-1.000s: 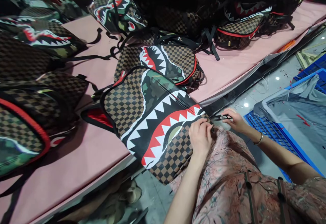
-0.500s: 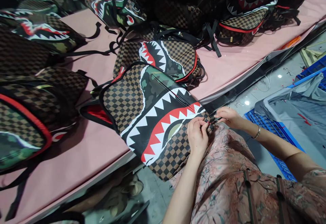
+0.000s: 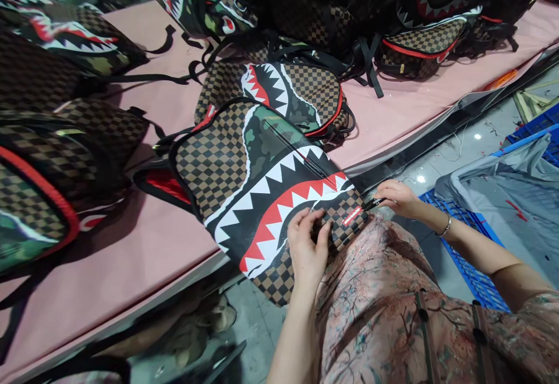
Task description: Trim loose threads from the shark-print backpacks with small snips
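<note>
A brown checkered backpack (image 3: 213,166) with a shark-mouth print lies over the table edge and my lap. Near its lower end is a small red label (image 3: 351,216). My left hand (image 3: 308,238) rests on the bag left of the label, fingers curled and apart, with nothing visible between them. Just right of the label, my right hand (image 3: 396,198) is closed around a small black tool (image 3: 372,203), whose tip points at the bag's corner. The tool's exact kind is hard to make out.
More checkered shark-print backpacks lie on the pink table (image 3: 174,256), one directly behind (image 3: 321,84) and others at the left and back. At the right, a blue crate (image 3: 474,267) stands on the floor beside a grey-lined container (image 3: 502,192).
My left hand has moved left, away from the tool, and its fingers have spread. The red label is now uncovered. My right hand stays near the corner with the tool.
</note>
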`<control>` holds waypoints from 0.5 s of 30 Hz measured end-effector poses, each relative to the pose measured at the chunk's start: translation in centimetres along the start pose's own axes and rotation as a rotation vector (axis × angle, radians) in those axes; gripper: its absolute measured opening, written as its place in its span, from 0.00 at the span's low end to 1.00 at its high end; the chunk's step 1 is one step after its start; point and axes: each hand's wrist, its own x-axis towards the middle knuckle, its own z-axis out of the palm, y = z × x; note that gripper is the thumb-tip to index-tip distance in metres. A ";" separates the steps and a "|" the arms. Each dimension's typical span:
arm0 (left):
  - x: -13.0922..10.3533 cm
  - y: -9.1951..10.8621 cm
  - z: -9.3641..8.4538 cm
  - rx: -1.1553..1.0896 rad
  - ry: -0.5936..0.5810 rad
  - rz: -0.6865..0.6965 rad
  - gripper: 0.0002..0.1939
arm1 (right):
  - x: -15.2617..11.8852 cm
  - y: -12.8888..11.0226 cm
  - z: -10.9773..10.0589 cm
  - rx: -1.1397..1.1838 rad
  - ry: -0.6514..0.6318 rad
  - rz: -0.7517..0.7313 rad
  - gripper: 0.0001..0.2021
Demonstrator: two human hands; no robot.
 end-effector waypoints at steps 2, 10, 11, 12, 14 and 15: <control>-0.6 0.2 -0.2 0.092 -0.043 0.030 0.09 | 0.2 -0.2 0.0 -0.030 -0.025 -0.012 0.12; -1.4 1.6 1.0 0.254 -0.114 0.003 0.08 | 1.5 -1.5 0.4 -0.131 -0.094 -0.076 0.15; -1.4 1.6 1.0 0.249 -0.118 0.004 0.08 | 1.6 -1.7 0.4 -0.135 -0.097 -0.086 0.15; -1.3 1.6 1.1 0.241 -0.118 0.010 0.08 | 1.7 -1.9 0.4 -0.142 -0.099 -0.096 0.14; -1.3 1.5 1.1 0.221 -0.107 0.023 0.08 | 1.9 -2.3 0.4 -0.162 -0.111 -0.112 0.13; -1.4 1.4 1.0 0.208 -0.100 0.029 0.07 | 1.9 -2.4 0.4 -0.172 -0.124 -0.113 0.12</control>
